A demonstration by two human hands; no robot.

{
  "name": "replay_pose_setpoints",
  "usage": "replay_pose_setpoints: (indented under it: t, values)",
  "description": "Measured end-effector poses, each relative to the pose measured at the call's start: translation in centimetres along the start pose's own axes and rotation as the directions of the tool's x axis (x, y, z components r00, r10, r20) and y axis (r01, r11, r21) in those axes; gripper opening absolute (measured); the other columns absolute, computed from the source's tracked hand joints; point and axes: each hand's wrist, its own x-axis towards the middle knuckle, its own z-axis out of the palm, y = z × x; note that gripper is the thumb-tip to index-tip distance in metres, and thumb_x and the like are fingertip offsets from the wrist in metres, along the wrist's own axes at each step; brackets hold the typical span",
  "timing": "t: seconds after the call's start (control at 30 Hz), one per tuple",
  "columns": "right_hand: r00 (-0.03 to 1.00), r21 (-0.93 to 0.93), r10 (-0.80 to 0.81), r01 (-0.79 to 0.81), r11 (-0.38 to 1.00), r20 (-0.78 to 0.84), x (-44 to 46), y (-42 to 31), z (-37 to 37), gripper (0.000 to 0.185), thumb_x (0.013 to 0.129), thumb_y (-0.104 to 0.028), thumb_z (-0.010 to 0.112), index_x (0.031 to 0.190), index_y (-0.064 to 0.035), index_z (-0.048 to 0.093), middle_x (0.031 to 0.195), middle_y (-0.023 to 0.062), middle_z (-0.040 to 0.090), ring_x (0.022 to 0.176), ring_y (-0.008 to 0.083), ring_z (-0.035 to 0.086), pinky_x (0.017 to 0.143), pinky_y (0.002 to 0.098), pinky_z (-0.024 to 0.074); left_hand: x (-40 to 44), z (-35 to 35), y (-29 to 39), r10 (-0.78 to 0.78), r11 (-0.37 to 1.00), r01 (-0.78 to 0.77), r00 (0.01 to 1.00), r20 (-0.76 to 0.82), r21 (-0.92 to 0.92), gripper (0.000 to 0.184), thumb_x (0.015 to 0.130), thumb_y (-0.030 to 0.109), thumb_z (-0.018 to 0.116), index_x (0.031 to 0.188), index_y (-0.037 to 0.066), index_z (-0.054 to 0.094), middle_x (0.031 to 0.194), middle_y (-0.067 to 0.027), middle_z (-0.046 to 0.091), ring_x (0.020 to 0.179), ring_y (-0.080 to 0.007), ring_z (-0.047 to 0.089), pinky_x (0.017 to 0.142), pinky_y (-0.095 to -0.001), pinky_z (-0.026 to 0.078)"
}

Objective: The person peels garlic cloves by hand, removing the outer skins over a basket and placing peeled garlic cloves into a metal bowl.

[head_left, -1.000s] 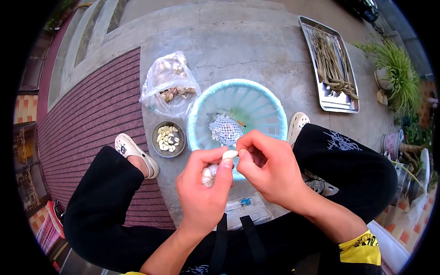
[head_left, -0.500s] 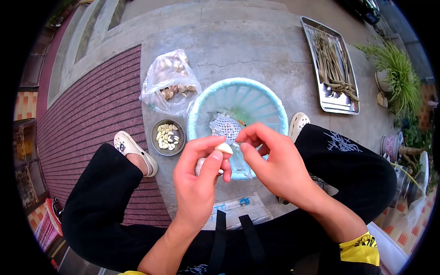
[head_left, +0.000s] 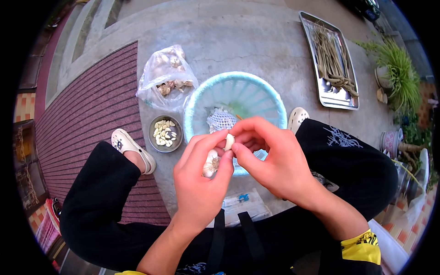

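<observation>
A pale garlic clove (head_left: 229, 141) is pinched between the fingertips of my right hand (head_left: 278, 164) and steadied by my left fingertips. Curled below it, my left hand (head_left: 198, 176) also keeps a garlic bulb (head_left: 211, 163) against its fingers. Both hands hover over the near side of a light-blue plastic basket (head_left: 189, 98), which contains white foam netting (head_left: 222, 120). Peeled cloves (head_left: 165, 132) lie in a small metal bowl (head_left: 153, 141) left of the basket. Behind that bowl, a clear plastic bag (head_left: 151, 75) contains more garlic bulbs (head_left: 165, 88).
A metal tray (head_left: 337, 101) of dried stalks (head_left: 331, 57) rests on the concrete at the right, near a potted plant (head_left: 398, 78). A striped maroon mat (head_left: 98, 110) covers the floor at left. A flat plastic packet (head_left: 247, 206) lies before my lap.
My right hand has moved left to meet my left hand, and its fingertips now grip the clove. The clove has turned more upright. The bulb shows more clearly.
</observation>
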Motion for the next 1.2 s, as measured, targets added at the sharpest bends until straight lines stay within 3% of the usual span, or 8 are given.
replay_pose_setpoints:
  t: [0.3, 0.37, 0.5, 0.6, 0.67, 0.93, 1.03, 1.2]
  values:
    - [0.998, -0.061, 0.040, -0.037, 0.997, 0.045, 0.1, 0.2, -0.4, 0.010, 0.083, -0.003, 0.059, 0.090, 0.0015, 0.054, 0.077, 0.0118, 0.064, 0.071, 0.0188, 0.065, 0.063, 0.0294, 0.0516, -0.4, 0.4, 0.2, 0.111, 0.984, -0.107, 0.994, -0.021, 0.144, 0.027, 0.078, -0.006, 0.066, 0.105, -0.001, 0.064, 0.092, -0.0117, 0.062, 0.076, -0.0196, 0.062, 0.066, -0.0293, 0.050]
    - [0.994, 0.108, 0.107, -0.110, 0.988, 0.029, 0.1, 0.8, -0.4, 0.011, 0.082, -0.004, 0.060, 0.088, 0.0016, 0.053, 0.078, 0.0112, 0.063, 0.071, 0.0170, 0.064, 0.063, 0.0289, 0.0508, -0.5, 0.4, 0.2, 0.064, 0.995, -0.062, 0.998, -0.028, 0.077, 0.027, 0.078, -0.006, 0.066, 0.104, -0.001, 0.065, 0.092, -0.0115, 0.063, 0.076, -0.0195, 0.062, 0.066, -0.0292, 0.050]
    - [0.985, 0.114, 0.163, -0.168, 0.979, 0.049, 0.2, -0.5, -0.2, 0.008, 0.083, -0.002, 0.058, 0.088, 0.0017, 0.053, 0.079, 0.0104, 0.062, 0.072, 0.0154, 0.062, 0.064, 0.0288, 0.0504, -0.4, 0.2, 0.3, 0.028, 0.997, -0.025, 0.999, -0.038, 0.066, 0.027, 0.077, -0.007, 0.067, 0.104, -0.001, 0.065, 0.092, -0.0116, 0.063, 0.076, -0.0190, 0.063, 0.067, -0.0286, 0.050]
    - [0.988, 0.001, 0.138, -0.138, 0.990, 0.065, 0.1, -0.4, -0.5, 0.007, 0.084, -0.002, 0.057, 0.088, 0.0021, 0.053, 0.078, 0.0099, 0.061, 0.071, 0.0151, 0.061, 0.064, 0.0283, 0.0499, -0.7, 0.3, 0.3, 0.092, 0.987, -0.088, 0.996, -0.021, 0.134, 0.027, 0.077, -0.007, 0.067, 0.103, -0.001, 0.065, 0.092, -0.0111, 0.063, 0.075, -0.0173, 0.062, 0.067, -0.0276, 0.050]
    - [0.991, 0.074, 0.115, -0.120, 0.990, 0.073, 0.1, 0.3, -0.5, 0.008, 0.084, -0.003, 0.058, 0.088, 0.0018, 0.053, 0.077, 0.0094, 0.060, 0.071, 0.0141, 0.061, 0.063, 0.0276, 0.0495, -0.9, 0.4, 0.2, 0.017, 0.999, -0.016, 0.999, -0.050, 0.029, 0.026, 0.077, -0.007, 0.067, 0.103, -0.001, 0.065, 0.092, -0.0108, 0.063, 0.075, -0.0163, 0.061, 0.067, -0.0274, 0.049]
    - [0.993, 0.082, 0.099, -0.105, 0.991, 0.071, 0.1, -0.2, -0.5, 0.008, 0.084, -0.001, 0.059, 0.089, 0.0029, 0.055, 0.079, 0.0079, 0.063, 0.075, 0.0131, 0.063, 0.065, 0.0279, 0.0510, -0.8, 0.5, 1.0, -0.142, 0.989, 0.139, 0.988, -0.058, -0.045, 0.023, 0.078, -0.006, 0.066, 0.101, -0.001, 0.063, 0.089, -0.0092, 0.062, 0.077, -0.0146, 0.059, 0.068, -0.0262, 0.048]
    - [0.983, 0.099, 0.166, -0.174, 0.980, 0.083, 0.1, 0.1, -0.3, 0.008, 0.083, -0.003, 0.060, 0.088, 0.0025, 0.056, 0.078, 0.0075, 0.064, 0.075, 0.0136, 0.064, 0.065, 0.0273, 0.0514, -0.7, 0.4, 1.0, -0.166, 0.985, 0.164, 0.985, -0.047, -0.060, 0.023, 0.079, -0.006, 0.065, 0.101, -0.001, 0.062, 0.087, -0.0080, 0.061, 0.078, -0.0136, 0.058, 0.069, -0.0255, 0.047]
    - [0.996, 0.091, 0.052, -0.059, 0.994, 0.074, 0.1, 0.1, -0.1, 0.012, 0.085, -0.004, 0.060, 0.095, 0.0029, 0.060, 0.084, 0.0103, 0.067, 0.074, 0.0165, 0.067, 0.067, 0.0281, 0.0534, -0.8, 0.3, 0.7, -0.217, 0.971, 0.214, 0.976, -0.025, -0.105, 0.022, 0.085, -0.004, 0.061, 0.106, -0.001, 0.060, 0.087, -0.0019, 0.057, 0.081, -0.0067, 0.053, 0.068, -0.0203, 0.044]
